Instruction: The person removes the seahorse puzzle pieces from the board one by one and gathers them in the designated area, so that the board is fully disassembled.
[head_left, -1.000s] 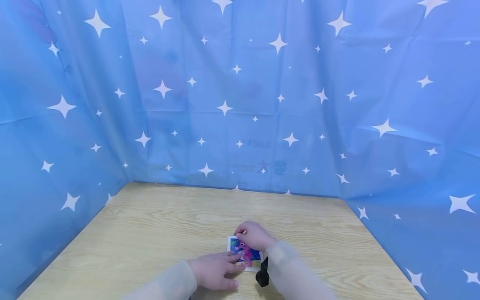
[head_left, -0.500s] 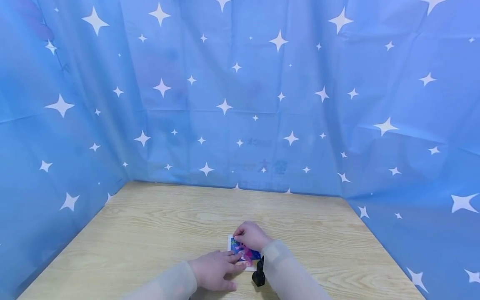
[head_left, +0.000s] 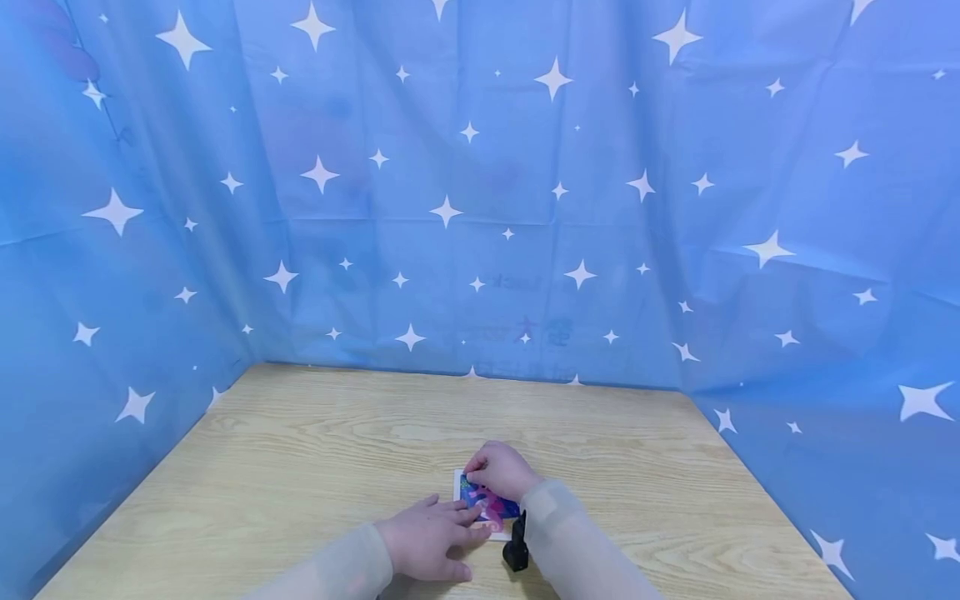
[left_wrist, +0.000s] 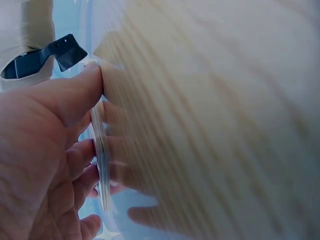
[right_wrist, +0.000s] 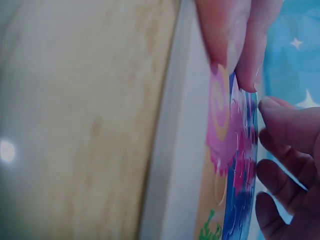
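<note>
A small jigsaw puzzle [head_left: 491,504] with a pink seahorse on deep blue lies in a white frame [right_wrist: 180,135] on the table. My left hand [head_left: 427,540] lies spread at its lower left, with straight fingertips resting on the seahorse's lower part. Curled over the upper part, my right hand [head_left: 504,472] brings thumb and forefinger together at the picture's top edge. Its fingertips meet the puzzle's surface in the right wrist view. My right hand and sleeve cover the puzzle's right side. The left wrist view shows the puzzle edge-on beyond my left thumb.
The wood-grain table [head_left: 337,442] extends around the puzzle. Blue curtains [head_left: 465,183] with white stars hang behind and on both sides. A black camera mount [head_left: 516,546] sticks out from my right wrist, close to the frame's lower right corner.
My right hand and forearm have shifted slightly left, covering more of the puzzle's lower right. My left hand stays nearly where it was.
</note>
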